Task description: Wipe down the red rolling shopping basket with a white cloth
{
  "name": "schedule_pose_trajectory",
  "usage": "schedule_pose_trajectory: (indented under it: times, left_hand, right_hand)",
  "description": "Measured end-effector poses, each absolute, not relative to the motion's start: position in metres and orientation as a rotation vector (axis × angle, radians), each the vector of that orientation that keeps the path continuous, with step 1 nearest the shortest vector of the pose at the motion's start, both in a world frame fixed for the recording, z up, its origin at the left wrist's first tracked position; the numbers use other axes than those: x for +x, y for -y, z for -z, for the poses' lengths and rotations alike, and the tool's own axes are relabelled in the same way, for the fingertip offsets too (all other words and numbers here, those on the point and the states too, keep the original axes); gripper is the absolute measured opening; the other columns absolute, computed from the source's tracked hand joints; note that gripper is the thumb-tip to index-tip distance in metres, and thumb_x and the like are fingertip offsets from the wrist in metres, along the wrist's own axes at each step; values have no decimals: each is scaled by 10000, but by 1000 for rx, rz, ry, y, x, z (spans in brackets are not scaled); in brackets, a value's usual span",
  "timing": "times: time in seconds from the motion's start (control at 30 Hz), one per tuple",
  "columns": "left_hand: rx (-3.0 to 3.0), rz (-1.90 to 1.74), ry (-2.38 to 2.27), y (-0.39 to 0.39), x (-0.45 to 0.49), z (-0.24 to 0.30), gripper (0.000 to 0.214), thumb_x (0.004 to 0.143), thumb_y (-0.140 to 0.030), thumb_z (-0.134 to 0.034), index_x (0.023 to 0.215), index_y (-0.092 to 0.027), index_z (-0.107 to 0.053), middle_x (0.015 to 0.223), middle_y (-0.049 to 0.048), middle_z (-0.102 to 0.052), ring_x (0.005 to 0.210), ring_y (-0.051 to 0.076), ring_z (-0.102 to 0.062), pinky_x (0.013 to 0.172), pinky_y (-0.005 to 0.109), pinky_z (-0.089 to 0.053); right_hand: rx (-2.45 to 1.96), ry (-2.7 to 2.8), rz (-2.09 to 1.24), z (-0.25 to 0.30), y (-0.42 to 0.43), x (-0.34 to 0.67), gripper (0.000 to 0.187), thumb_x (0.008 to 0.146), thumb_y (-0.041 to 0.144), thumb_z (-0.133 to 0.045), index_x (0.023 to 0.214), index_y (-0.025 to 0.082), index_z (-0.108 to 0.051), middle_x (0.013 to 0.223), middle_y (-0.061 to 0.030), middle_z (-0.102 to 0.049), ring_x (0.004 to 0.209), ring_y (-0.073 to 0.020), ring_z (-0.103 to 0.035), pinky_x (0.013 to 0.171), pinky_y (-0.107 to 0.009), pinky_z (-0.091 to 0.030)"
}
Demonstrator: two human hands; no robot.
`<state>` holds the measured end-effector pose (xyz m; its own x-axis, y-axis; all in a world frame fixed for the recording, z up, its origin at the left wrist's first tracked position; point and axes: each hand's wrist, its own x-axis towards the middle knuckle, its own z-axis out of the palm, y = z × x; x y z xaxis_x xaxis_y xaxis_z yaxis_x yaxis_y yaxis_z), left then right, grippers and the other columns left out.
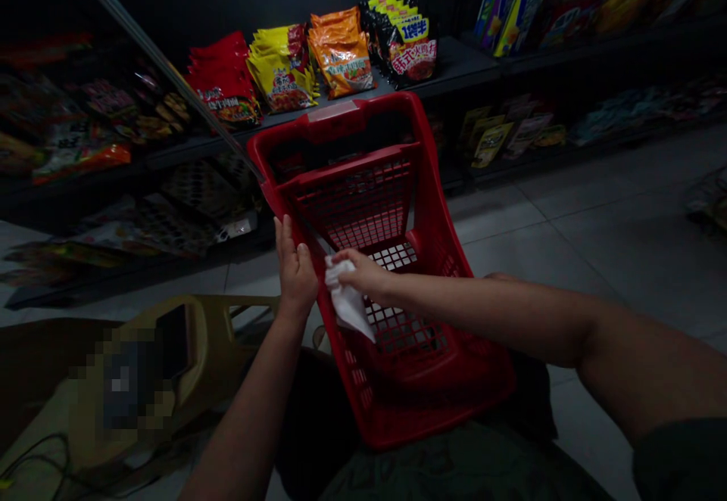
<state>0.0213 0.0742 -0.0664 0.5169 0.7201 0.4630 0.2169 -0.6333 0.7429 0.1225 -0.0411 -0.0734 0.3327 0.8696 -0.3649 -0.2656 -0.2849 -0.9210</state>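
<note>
Beyond red shopping basket (295,126), instant noodle packets (341,54) line store shelf (454,66).

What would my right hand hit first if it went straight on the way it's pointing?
Your right hand, pinching a white cloth, points toward the red shopping basket's side rim, probably the first thing it meets, with your left hand just beyond. Depth is hard to judge here.
</note>
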Motion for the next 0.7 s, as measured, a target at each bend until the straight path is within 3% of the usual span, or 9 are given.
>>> schedule_pose_trajectory:
  times: [0.1, 0.23, 0.4, 0.53, 0.63, 0.7]
  left_hand:
    - [2148, -1040, -768, -75, 22, 66, 582, 995, -220, -369, 1573, -229, -297, 1699, 58, -159, 1564, 158, -129, 1289, 387, -103]
    - [2163, -1031, -784, -71, 22, 63, 562, 1005, -251, -362, 1565, -244, -317, 1701, 37, -156, 1565, 178, -135, 1291, 396, -93]
    - [2157, -1028, -761, -70, 21, 64, 547, 1009, -256, -364, 1555, -253, -340, 1702, 18, -152, 1569, 172, -107, 1291, 382, -94]
    - [2155, -1029, -754, -73, 23, 68, 540, 1004, -246, -365, 1544, -260, -364, 1703, 14, -147, 1567, 172, -118, 1291, 378, -95]
    - [2141, -1034, -747, -75, 25, 69, 533, 1004, -272, -381, 1537, -285, -376, 1702, -4, -153, 1567, 180, -122, 1291, 381, -95]
    - [2140, -1033, -733, -76, 25, 69, 533, 1006, -282, -385, 1538, -291, -373, 1703, -7, -150, 1567, 183, -125, 1292, 382, -96]
  right_hand:
    - [-1388, 567, -1183, 67, 30, 116, 656, 674, 29, -601, 1278, 248, -471, 1017, 7, -643, 848, -131, -627, 682, -203, -500]
    - [-1411, 620, -1458, 79, 82, 87, 580, 569, 12, -635, 1093, 237, -529, 799, 59, -594, 668, -125, -567, 536, -193, -437]
    - [-1481, 872, -1849, 83, 138, 83, 412, 572, 30, -672, 908, 228, -540, 691, 94, -549, 568, -85, -491, 495, -164, -364]
    - [-1634, 988, -1387, 77, 76, 119, 305, 674, 109, -724, 936, 201, -596, 743, 67, -584, 669, -101, -534, 560, -168, -393]
    - [-1751, 878, -1017, 82, 15, 138, 396, 742, 83, -670, 1113, 209, -615, 972, 22, -674, 821, -121, -597, 672, -184, -458]
    - [-1836, 817, -999, 93, -5, 136, 445, 775, 51, -622, 1193, 201, -604, 1089, -13, -686, 902, -135, -624, 728, -194, -478]
